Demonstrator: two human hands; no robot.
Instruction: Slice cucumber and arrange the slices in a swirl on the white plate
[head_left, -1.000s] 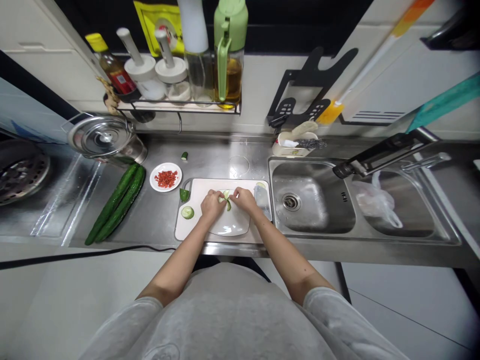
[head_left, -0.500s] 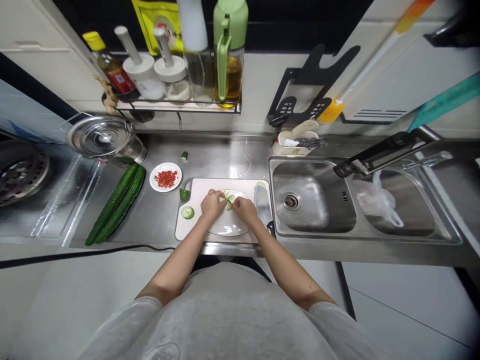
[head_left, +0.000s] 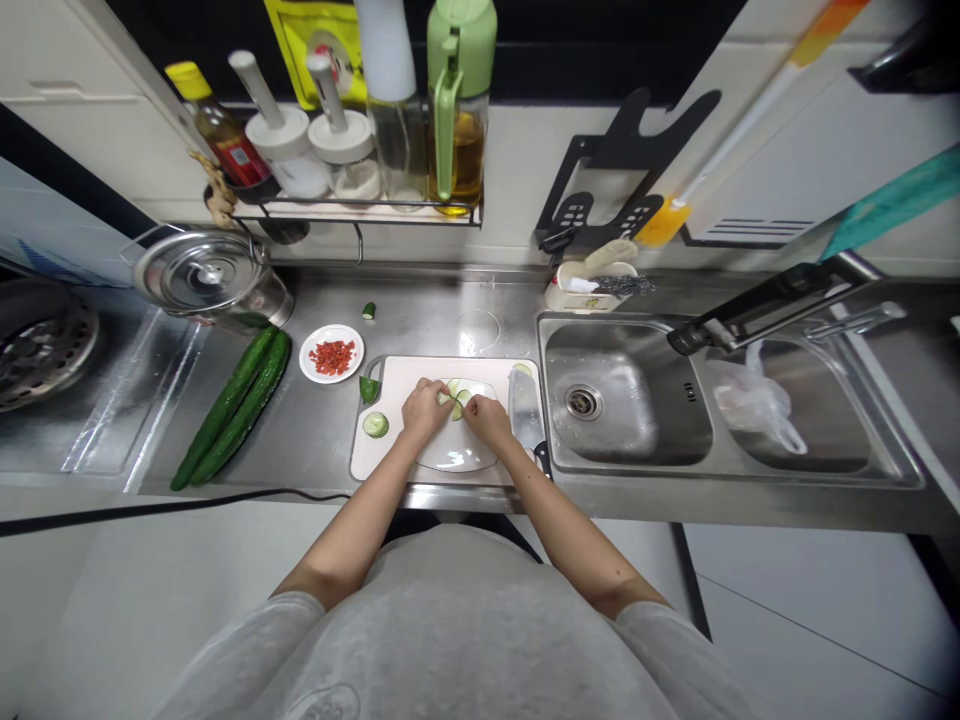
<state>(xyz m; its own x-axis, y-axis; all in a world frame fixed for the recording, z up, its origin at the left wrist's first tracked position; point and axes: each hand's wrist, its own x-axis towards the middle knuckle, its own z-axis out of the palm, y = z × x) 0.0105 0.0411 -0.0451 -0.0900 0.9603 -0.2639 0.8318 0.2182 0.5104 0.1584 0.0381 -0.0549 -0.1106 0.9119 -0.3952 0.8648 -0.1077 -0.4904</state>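
Cucumber slices sit at the far part of a white plate, which rests on a cutting board. My left hand pinches a pale slice at the left of this group. At its right, my right hand has its fingers closed on the edge of another slice; the fingertips partly hide it. A knife lies flat along the board's right side, a slice near its far end. Two cut cucumber pieces, a dark green end and a pale-faced chunk, are on the left.
Two whole cucumbers lie on the steel counter at left, near a small plate of chopped red bits and a lidded pot. A double sink adjoins the board on the right. Bottles and jars stand on a rack behind.
My right hand has shifted slightly right and down, a slice showing at its fingertips. The knife's handle has come into sight beside my right wrist. My left hand stays in place.
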